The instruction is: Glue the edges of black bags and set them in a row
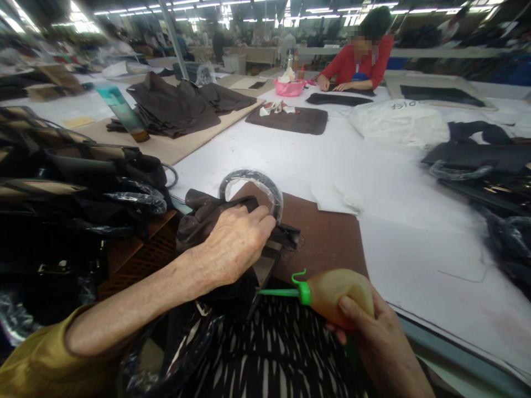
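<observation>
My right hand [373, 326] is wrapped round a squeeze bottle [332, 290] of amber liquid with a green cap. Its thin green nozzle points left, and the tip meets the edge of a dark handbag [232, 293] or comes very close to it; touching I cannot tell. My left hand [238, 237] is closed on the upper part of that bag, its fingertips hidden. Beyond the knuckles stands a round bag handle [253, 179] in clear plastic wrap. Crumpled dark brown cloth [199, 215] bulges beside my left hand. Beneath lies a brown board [327, 237].
Several dark bags [70, 166] are piled at left over a brown crate [136, 249]. More bags [477, 160] lie at right. A turquoise-topped bottle [124, 113] leans by dark fabric [170, 105]. Across the white table [415, 237], a person in red [379, 61] works near a pink basket [289, 87].
</observation>
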Demonstrator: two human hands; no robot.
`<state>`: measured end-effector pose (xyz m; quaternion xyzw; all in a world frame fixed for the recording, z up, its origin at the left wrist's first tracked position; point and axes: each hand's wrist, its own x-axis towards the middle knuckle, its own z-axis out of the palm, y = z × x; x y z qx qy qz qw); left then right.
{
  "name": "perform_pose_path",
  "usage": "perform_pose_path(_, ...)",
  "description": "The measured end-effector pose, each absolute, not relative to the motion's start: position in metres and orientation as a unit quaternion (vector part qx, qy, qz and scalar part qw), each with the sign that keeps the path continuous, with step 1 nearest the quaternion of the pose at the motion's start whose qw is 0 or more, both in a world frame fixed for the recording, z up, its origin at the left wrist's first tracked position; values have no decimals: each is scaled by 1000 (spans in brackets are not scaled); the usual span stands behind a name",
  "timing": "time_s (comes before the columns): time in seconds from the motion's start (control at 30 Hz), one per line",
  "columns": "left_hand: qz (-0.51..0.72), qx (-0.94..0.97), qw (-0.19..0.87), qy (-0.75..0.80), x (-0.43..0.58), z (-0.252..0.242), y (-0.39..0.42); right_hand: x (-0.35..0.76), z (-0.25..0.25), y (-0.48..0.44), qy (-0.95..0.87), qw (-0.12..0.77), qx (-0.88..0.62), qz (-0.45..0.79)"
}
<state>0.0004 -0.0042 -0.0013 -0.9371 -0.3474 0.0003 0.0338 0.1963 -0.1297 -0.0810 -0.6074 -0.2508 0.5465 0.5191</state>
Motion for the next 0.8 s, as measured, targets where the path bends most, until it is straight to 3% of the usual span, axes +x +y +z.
perform_pose_path(0.53,-16,-937,44,-345,0,-10,0,183,-69,-138,-229,500,-612,568)
perform_pose_path(0.8,-20,-937,41,-346,1,-8,0,197,-66,-151,-306,455,-701,456)
